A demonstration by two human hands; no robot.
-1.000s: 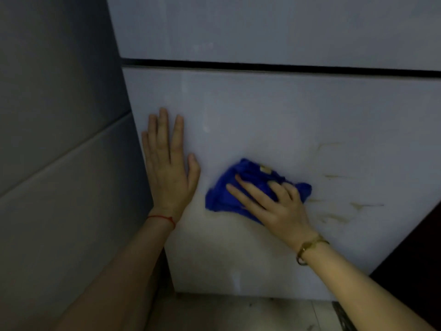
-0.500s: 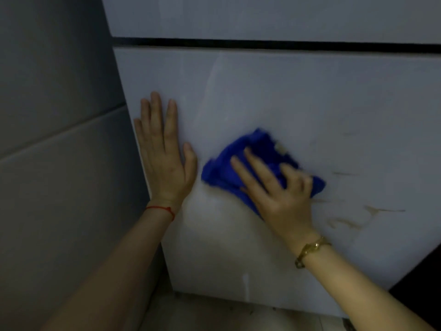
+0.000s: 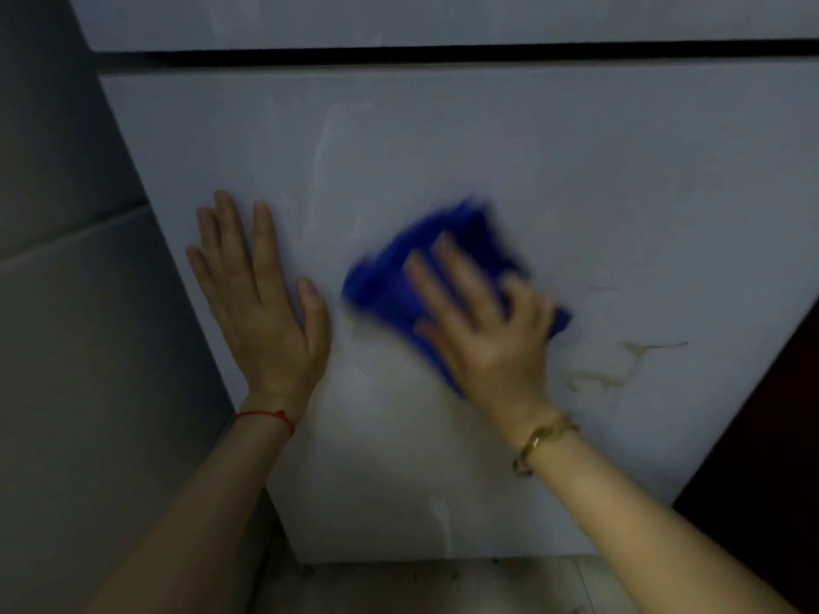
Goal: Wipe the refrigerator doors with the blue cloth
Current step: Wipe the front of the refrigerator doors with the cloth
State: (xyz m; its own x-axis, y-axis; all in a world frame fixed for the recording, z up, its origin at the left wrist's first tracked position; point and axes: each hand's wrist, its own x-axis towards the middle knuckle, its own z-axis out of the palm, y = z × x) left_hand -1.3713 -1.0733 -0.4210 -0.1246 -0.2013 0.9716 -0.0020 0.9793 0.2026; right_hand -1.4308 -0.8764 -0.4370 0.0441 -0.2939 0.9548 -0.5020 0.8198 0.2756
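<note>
The white lower refrigerator door (image 3: 576, 179) fills most of the view, with a dark gap above it and the upper door (image 3: 443, 15) beyond. My right hand (image 3: 483, 321) presses the crumpled blue cloth (image 3: 390, 281) flat against the lower door, fingers spread over it; hand and cloth are blurred. My left hand (image 3: 261, 299) rests flat on the door near its left edge, fingers apart, holding nothing. Yellowish-brown streaks (image 3: 620, 365) mark the door just right of the cloth.
A grey tiled wall (image 3: 66, 347) runs along the left, close to the door edge. Below the door lies a pale tiled floor (image 3: 421, 587). A dark surface (image 3: 780, 436) stands at the right edge.
My right hand has slid the cloth up and to the right across the door, and it now blurs with motion. My left hand stays flat in the same spot.
</note>
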